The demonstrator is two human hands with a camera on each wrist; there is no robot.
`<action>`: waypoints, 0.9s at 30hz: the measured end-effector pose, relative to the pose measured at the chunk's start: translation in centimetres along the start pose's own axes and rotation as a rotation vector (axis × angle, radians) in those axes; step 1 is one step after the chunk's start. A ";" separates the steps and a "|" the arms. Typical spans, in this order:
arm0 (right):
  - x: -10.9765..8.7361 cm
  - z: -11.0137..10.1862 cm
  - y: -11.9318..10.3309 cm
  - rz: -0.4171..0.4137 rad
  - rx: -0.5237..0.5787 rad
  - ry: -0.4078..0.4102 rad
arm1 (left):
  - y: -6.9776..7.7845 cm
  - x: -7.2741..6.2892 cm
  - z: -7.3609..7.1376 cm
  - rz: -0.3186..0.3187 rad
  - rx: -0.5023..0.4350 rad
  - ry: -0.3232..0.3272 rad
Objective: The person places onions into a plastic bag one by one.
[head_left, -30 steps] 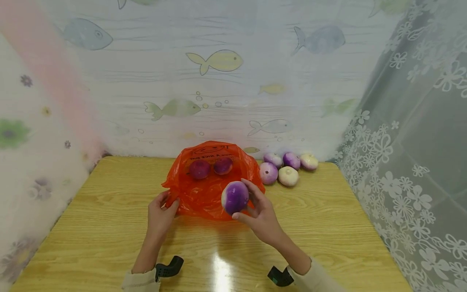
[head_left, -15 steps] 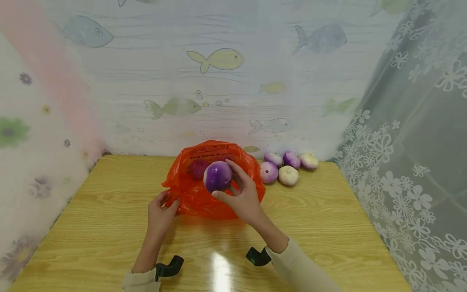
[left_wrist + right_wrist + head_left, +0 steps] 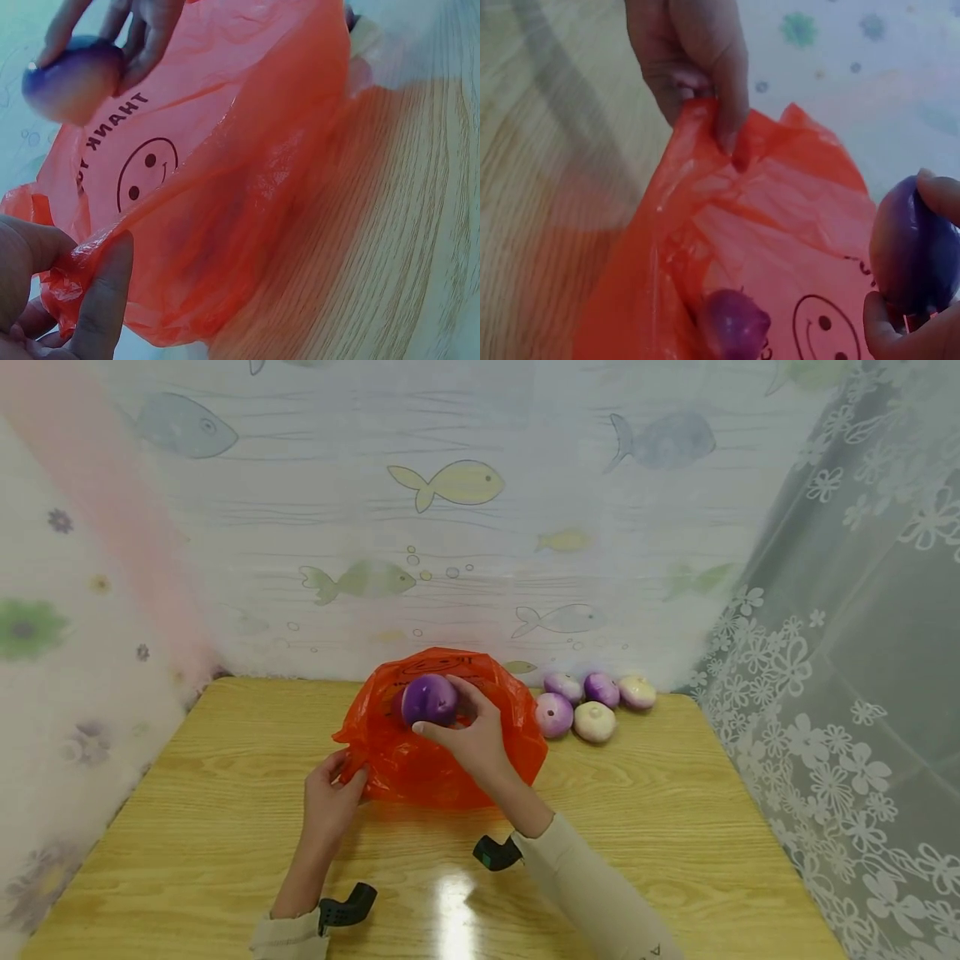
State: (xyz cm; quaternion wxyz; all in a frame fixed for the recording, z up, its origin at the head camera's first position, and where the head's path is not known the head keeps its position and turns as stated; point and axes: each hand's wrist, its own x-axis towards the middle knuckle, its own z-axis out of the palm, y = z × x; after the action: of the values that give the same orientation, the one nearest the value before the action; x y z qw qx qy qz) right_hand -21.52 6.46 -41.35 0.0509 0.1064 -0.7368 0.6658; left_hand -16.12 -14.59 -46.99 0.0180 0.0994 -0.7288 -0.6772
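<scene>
My right hand [image 3: 472, 739] holds a glossy purple-and-white turnip [image 3: 427, 700] over the mouth of a red plastic bag [image 3: 420, 772]. Fingers and thumb grip it from the right side; in the left wrist view the turnip [image 3: 71, 79] hangs above the bag's printed wall. My left hand [image 3: 333, 797] pinches the bag's rim at its front left corner, the thin film bunched between thumb and fingers [image 3: 105, 300]. Inside the open bag, a purple turnip [image 3: 733, 324] shows in the right wrist view. The held turnip and right hand cover much of the bag's inside in the head view.
Several more turnips [image 3: 553, 716] stand grouped on the wooden table [image 3: 637, 827], just right of the bag. A wall covering printed with fish [image 3: 465, 483] rises behind the table's back edge. A lace-patterned curtain [image 3: 847, 760] hangs at the right.
My right hand has carried its turnip left and away from me, from the bag's front right to over its middle. My left hand keeps its place on the rim.
</scene>
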 end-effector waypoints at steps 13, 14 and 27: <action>4.4 2.0 2.1 0.076 -0.225 -0.025 | -0.1 0.1 0.0 -0.001 -0.020 -0.001; 4.6 2.2 2.3 0.072 -0.257 -0.024 | -0.1 0.1 0.0 0.002 -0.023 0.000; 6.6 4.2 3.8 0.024 -0.371 -0.064 | -0.1 0.0 0.4 0.015 -0.049 -0.001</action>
State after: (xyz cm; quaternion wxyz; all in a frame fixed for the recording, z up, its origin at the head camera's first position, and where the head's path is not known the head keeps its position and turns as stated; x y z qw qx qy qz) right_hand -28.47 2.09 -44.07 0.0384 0.1073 -0.8494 0.5153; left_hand -16.19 -14.16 -47.10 0.0253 0.0932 -0.7127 -0.6948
